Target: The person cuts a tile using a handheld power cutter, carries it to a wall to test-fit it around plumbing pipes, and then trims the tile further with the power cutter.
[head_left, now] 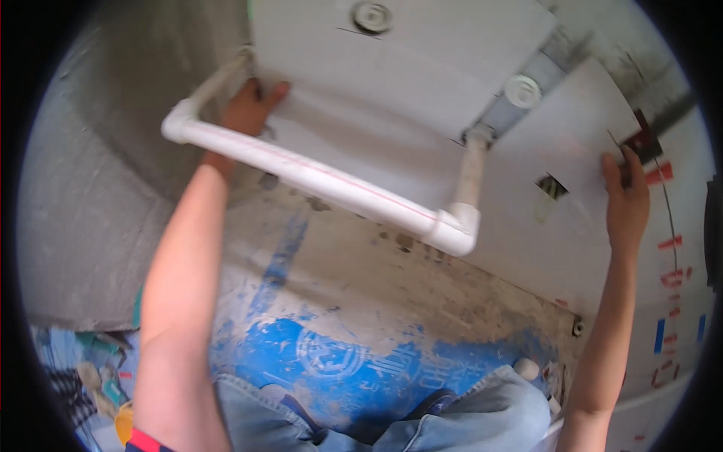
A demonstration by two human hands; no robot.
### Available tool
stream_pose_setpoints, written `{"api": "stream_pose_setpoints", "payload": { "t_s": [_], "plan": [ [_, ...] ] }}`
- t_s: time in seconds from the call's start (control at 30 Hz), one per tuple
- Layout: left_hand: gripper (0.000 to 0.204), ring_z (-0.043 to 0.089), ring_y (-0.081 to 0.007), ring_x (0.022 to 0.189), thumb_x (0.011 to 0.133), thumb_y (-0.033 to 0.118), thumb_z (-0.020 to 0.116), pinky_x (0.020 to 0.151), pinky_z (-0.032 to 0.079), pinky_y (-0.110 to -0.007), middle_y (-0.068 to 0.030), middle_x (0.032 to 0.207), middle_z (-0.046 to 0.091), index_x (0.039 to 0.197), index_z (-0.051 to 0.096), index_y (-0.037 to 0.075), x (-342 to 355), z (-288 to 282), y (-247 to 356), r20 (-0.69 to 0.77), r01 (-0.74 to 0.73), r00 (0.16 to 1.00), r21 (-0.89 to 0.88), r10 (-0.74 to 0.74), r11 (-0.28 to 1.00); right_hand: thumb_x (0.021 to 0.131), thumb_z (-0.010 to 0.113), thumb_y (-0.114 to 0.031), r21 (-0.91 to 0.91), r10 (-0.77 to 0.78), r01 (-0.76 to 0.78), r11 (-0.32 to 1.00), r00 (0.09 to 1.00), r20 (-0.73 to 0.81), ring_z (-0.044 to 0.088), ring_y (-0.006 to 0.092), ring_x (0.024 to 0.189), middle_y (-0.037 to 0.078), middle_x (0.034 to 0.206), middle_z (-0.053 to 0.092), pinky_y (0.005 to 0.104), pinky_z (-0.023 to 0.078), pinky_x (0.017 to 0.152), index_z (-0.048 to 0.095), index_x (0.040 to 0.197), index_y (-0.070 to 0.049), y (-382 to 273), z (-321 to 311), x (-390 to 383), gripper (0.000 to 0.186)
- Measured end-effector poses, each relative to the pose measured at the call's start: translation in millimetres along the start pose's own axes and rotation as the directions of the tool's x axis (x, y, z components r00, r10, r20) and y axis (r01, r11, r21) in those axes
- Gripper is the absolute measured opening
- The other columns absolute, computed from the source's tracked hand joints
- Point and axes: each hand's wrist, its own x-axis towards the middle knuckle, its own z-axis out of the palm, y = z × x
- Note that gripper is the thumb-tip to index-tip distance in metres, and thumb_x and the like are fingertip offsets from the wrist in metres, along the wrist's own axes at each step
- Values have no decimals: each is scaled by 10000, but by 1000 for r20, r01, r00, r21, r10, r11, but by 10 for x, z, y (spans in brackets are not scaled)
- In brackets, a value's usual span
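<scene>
A large pale wall tile with a small rectangular cut-out leans against the wall in front of me, low down near the floor. My left hand grips its left end, behind the pipe, thumb and fingers partly hidden. Toward the right, my right hand holds the opposite edge with thumb and fingers. A white plastic pipe with a red stripe and elbows juts out from the wall across the tile. Its right leg meets the wall at the tile's upper edge.
Another pale tile covers the wall above, with a round white pipe cap. A second cap sits in a grey gap. Grey bare wall stands left. Blue printed sheeting covers part of the dusty floor; tools and cloths lie lower left.
</scene>
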Motion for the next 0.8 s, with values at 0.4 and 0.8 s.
{"api": "stream_pose_setpoints", "payload": {
  "t_s": [0.4,0.8],
  "plan": [
    [770,592,-382,1098,864,609,554,943,447,-408,-269,1184,599,1247,492,-56,-116,-148,155,3,95,995,-109,-96,989,920,601,-424,9,1,-1,1000,997,78,508,124,700,35,766,548,252,416,667,561,1261,-13,-106,3,87,534],
    [774,511,-391,1213,898,559,509,1025,395,-396,-289,1288,530,1311,443,-92,-101,-188,-17,91,125,991,-286,-103,950,898,655,-389,119,58,-68,990,995,86,532,151,854,71,943,582,282,445,788,568,1255,-19,-105,-80,-21,521]
  ]
}}
